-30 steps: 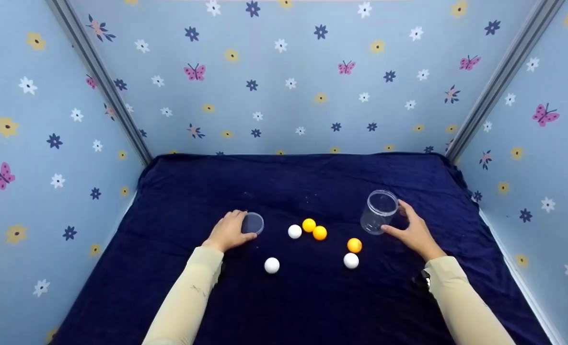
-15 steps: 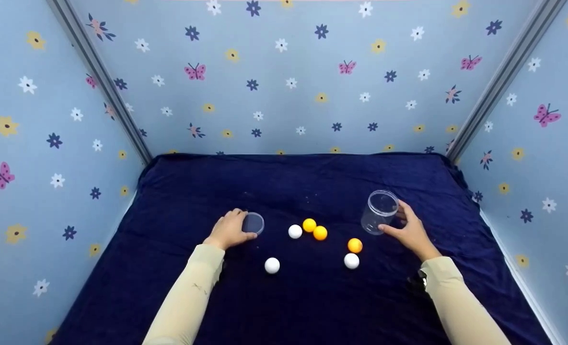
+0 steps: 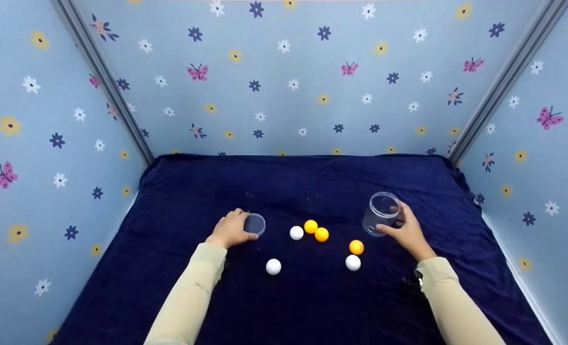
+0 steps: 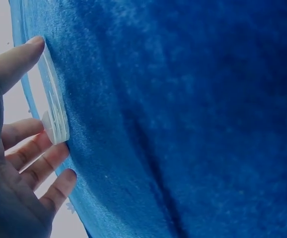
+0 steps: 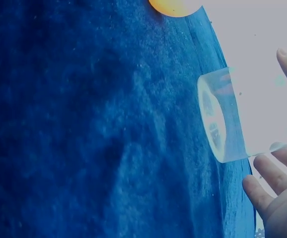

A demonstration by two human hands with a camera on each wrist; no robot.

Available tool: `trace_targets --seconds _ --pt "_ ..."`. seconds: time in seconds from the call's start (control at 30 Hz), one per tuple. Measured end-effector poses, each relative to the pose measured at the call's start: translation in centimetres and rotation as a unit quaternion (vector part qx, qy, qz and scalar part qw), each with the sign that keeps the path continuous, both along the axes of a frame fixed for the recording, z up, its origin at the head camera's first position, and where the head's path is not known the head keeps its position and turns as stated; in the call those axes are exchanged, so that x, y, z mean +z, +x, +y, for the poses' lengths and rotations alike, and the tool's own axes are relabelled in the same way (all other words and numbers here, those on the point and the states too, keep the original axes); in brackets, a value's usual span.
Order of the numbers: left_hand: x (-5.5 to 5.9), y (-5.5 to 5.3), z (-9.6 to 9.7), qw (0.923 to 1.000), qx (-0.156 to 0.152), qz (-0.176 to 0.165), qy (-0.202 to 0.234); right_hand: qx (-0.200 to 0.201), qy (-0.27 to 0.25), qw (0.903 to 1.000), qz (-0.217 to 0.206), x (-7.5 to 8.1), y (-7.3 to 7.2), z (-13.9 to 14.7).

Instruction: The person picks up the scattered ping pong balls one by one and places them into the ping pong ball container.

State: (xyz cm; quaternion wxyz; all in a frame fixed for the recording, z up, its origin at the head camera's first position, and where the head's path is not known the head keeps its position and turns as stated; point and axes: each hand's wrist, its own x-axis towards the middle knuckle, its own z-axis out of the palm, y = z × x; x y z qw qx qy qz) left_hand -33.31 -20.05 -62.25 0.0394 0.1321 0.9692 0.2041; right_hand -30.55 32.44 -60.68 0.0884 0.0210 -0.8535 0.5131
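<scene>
Fingers and thumb of the right hand (image 3: 411, 235) curl round one clear jar (image 3: 378, 219), gripping it by the sides, mouth facing up! Over to the left, fingers and thumb of the left hand (image 3: 231, 230) pinch one clear lid (image 3: 255, 224) by its edge. Six balls, three orange, three white: near the right thumb, on its body side, an orange ball (image 3: 356, 247) and, just beside it, a white ball (image 3: 353, 263); between both sets of fingers, an orange pair (image 3: 321, 234) close together, a second white ball (image 3: 296, 233) on their left; a third white ball (image 3: 273, 267) bodyward of the left thumb. A small dark mark on the left sleeve (image 3: 188, 292), unreadable! Dark-blue cloth (image 3: 312, 306) spreads beneath the fingers, and flowered walls (image 3: 274, 105) rise beyond them.
</scene>
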Motion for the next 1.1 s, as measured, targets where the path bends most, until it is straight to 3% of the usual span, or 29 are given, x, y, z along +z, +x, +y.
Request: trace_targets --seconds 0.07,0.1,0.17,0.3,0.37,0.43,0.5,0.63,0.7,0.83,0.87,1.1 --pt "0.2 -0.1 0.1 0.9999 0.0 -0.01 0.004 0.001 -0.012 0.9999 -0.005 0.2 0.1 -0.4" --pt "-0.2 -0.4 0.0 1.0 -0.001 -0.001 0.002 0.001 -0.017 0.9998 -0.007 0.4 0.2 -0.5" --pt "0.2 -0.3 0.1 1.0 0.003 -0.004 0.0 0.001 -0.026 0.9996 -0.011 0.6 0.2 -0.8" --pt "-0.5 -0.9 0.1 0.9997 0.001 0.021 -0.013 -0.009 -0.029 0.9994 -0.015 0.3 -0.2 -0.9" --pt "0.1 -0.7 0.3 0.9999 0.003 0.002 -0.011 -0.015 -0.032 0.9993 -0.014 -0.2 -0.4 -0.8" --pt "-0.3 -0.9 0.1 0.9999 0.005 0.005 -0.009 -0.019 -0.036 0.9991 -0.012 -0.7 -0.8 -0.7" --pt "0.1 -0.8 0.3 0.9999 0.006 -0.013 -0.004 -0.021 -0.043 0.9988 -0.009 -1.1 -1.0 -0.6" --pt "-1.7 -1.9 -0.1 0.9999 0.009 0.009 -0.01 -0.024 -0.057 0.9981 -0.006 -1.4 -1.2 -0.5" --pt "-1.7 -2.0 0.0 0.9999 0.01 0.001 -0.009 -0.027 -0.057 0.998 -0.008 -1.4 -1.2 -0.5" --pt "-0.8 -1.4 0.2 0.9999 0.006 0.0 -0.009 -0.028 -0.06 0.9978 -0.01 -1.2 -1.0 -0.8" --pt "-0.1 -1.0 0.4 0.9999 0.006 -0.005 -0.009 -0.027 -0.062 0.9977 -0.011 -0.9 -0.8 -1.0" --pt "1.7 0.3 0.9 0.9996 0.019 -0.019 -0.014 -0.014 -0.069 0.9974 -0.014 1.6 0.5 -2.2"
